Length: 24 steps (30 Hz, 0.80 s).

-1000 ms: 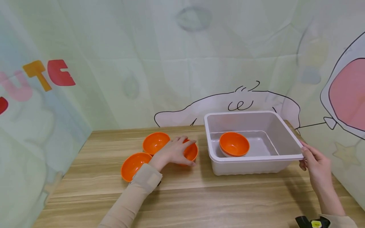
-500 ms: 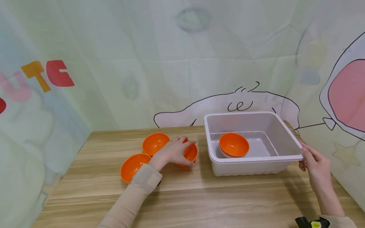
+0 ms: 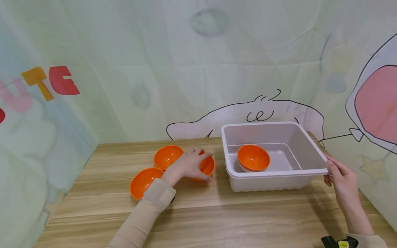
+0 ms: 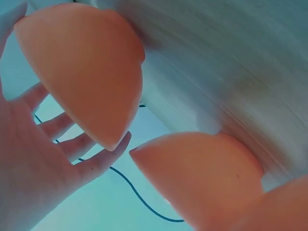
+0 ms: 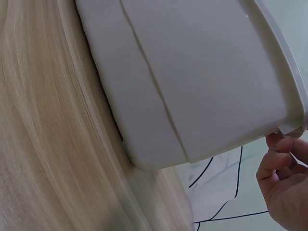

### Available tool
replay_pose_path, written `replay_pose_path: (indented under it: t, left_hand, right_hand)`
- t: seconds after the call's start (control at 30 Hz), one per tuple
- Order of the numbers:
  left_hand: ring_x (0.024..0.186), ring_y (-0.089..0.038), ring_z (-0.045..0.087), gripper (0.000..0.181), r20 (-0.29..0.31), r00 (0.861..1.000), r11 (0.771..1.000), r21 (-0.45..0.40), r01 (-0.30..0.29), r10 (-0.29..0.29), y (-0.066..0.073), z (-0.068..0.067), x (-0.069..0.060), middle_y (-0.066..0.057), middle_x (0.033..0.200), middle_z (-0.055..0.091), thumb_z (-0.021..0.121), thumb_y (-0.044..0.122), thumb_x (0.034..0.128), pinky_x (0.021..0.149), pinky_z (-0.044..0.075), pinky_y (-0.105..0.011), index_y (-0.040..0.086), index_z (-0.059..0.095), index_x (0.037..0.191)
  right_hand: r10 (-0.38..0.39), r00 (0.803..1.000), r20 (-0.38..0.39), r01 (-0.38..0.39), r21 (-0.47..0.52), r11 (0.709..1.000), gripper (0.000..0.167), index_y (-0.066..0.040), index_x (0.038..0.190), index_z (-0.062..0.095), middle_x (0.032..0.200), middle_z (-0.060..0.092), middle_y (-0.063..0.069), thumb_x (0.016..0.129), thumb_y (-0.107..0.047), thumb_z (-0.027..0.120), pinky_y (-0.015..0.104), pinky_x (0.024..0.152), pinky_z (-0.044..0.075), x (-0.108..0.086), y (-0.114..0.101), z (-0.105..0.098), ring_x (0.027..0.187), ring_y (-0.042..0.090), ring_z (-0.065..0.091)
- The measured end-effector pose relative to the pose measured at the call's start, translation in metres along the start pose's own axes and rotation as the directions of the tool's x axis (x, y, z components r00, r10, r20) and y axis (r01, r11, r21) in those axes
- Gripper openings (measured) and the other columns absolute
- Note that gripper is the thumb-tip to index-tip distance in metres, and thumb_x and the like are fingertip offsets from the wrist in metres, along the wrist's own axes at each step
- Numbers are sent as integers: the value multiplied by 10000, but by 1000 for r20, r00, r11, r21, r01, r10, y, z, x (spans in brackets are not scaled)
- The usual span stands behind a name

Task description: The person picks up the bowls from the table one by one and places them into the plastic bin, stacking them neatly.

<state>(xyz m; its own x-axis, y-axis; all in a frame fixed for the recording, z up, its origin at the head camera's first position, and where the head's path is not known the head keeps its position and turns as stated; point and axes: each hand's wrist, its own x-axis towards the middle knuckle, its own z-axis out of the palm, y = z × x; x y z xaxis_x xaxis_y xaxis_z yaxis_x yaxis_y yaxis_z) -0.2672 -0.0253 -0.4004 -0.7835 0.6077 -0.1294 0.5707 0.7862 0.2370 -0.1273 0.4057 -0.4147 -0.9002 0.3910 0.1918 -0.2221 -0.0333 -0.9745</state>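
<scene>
Orange bowls (image 3: 144, 182) stand left of the tub (image 3: 263, 183) on the tabletop (image 3: 192, 224), three remaining outside. We see the right hand (image 3: 343, 179) pinching the tub's near right corner; the left hand (image 3: 187, 166) arches over the bowl nearest the tub (image 3: 207, 167), though whether it grips we cannot tell. One bowl (image 3: 253, 158) already sits inside. Farther back, left of the tub, wall letters (image 3: 37, 76) seem to read "UTE"; we make out no brands.

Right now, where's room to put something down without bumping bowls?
The table is bare in front of the tub, between left sleeve and right hand, and left of the front bowl. The tub's floor is bare right of the inner bowl. Crowded: the left hand grips the right bowl beside the back bowl.
</scene>
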Motion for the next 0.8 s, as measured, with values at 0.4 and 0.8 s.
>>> replay_pose_path:
  t: [0.4, 0.8]
  left_hand:
    - [1377, -353, 360, 847, -17, 1000, 1000, 18, -5, 6, 0, -7, -6, -109, 1519, 360, 700, 611, 736, 1112, 314, -558, 318, 382, 1465]
    - [1376, -357, 356, 825, -53, 998, 999, 24, -35, 36, 6, -20, -9, -86, 1523, 362, 700, 584, 743, 1113, 315, -557, 331, 384, 1462]
  right_hand:
    - [14, 997, 72, -11, -38, 999, 245, -237, 1128, 711, 762, 669, -104, 962, -132, 564, 241, 439, 356, 6, -6, -2, 547, 60, 516]
    - [30, 994, 104, -19, -104, 994, 215, -241, 1068, 720, 850, 674, -140, 937, -116, 603, 206, 483, 423, 7, -13, -9, 592, 59, 552]
